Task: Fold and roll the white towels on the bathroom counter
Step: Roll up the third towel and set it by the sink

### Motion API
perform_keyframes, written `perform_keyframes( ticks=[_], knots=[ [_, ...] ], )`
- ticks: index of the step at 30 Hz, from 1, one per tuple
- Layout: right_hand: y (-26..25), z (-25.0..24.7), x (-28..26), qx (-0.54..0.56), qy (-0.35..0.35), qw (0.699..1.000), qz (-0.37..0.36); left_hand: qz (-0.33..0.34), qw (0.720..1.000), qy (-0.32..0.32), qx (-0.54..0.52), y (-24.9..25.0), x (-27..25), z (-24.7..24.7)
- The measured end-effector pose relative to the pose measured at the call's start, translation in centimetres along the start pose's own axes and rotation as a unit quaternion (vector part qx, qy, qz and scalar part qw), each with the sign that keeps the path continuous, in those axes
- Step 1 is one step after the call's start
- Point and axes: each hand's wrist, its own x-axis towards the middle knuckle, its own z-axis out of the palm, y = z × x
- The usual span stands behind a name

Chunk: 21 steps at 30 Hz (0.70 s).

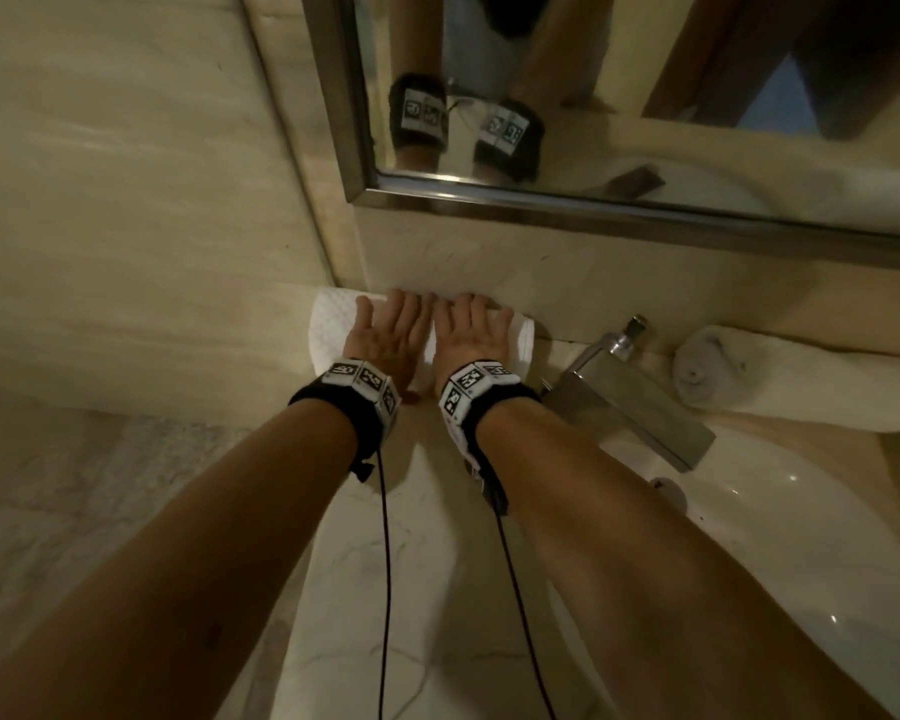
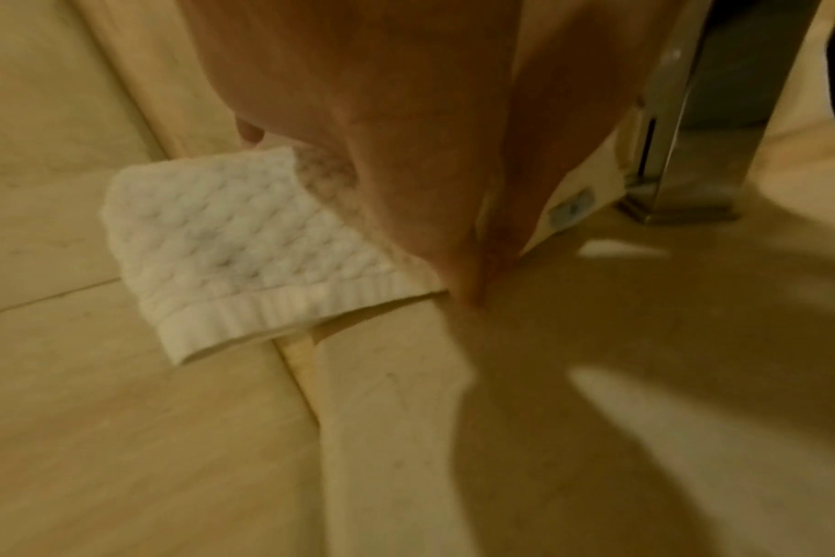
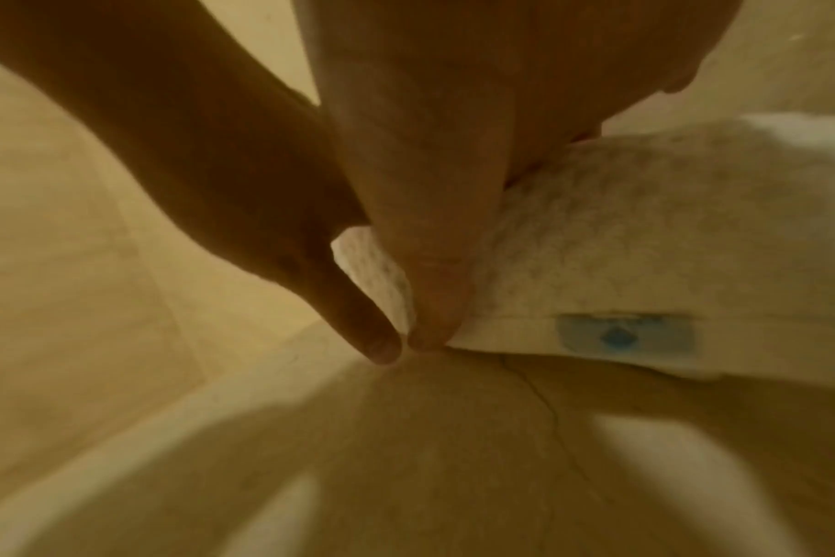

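A white waffle-textured towel (image 1: 328, 324) lies folded at the back of the counter, against the wall under the mirror. My left hand (image 1: 391, 330) and right hand (image 1: 471, 330) lie side by side on top of it, fingers straight, palms pressing down. The left wrist view shows the towel (image 2: 225, 241) sticking out past the left hand (image 2: 382, 132), with a ribbed hem at its near edge. The right wrist view shows the right hand (image 3: 430, 188) on the towel (image 3: 644, 233), which bears a blue label (image 3: 625, 335). The fabric under both palms is hidden.
A rolled white towel (image 1: 801, 376) lies at the back right of the counter. A chrome faucet (image 1: 635, 397) stands just right of my right wrist, over the white sink (image 1: 801, 563). The framed mirror (image 1: 593, 96) hangs above. A tiled wall closes the left side.
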Motion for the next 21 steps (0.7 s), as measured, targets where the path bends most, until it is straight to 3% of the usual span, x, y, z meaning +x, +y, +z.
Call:
perform_keyframes(
  ticks=[5, 8, 13, 16, 21],
  knots=[
    [2.6, -1.4, -5.3, 0.092, 0.130, 0.987, 0.007, -0.030, 0.999, 0.028, 0.010, 1.0, -3.9, -2.4],
    [5.1, -2.8, -9.2, 0.180, 0.132, 0.975, -0.002, -0.009, 0.995, 0.077, -0.064, 3.0, -6.3, -5.6],
    [11.1, -4.8, -15.9, 0.242, 0.151, 0.958, 0.024, 0.037, 0.989, 0.062, -0.131, 9.0, -9.8, -12.4],
    [17.0, -4.3, -20.7, 0.261, 0.116, 0.955, 0.085, 0.041, 0.985, 0.096, -0.137, 14.8, -11.8, -17.0],
    [28.9, 0.6, -29.6, 0.226, 0.096, 0.958, 0.151, 0.118, 0.975, 0.114, -0.149, 28.6, -13.8, -23.7]
  ],
)
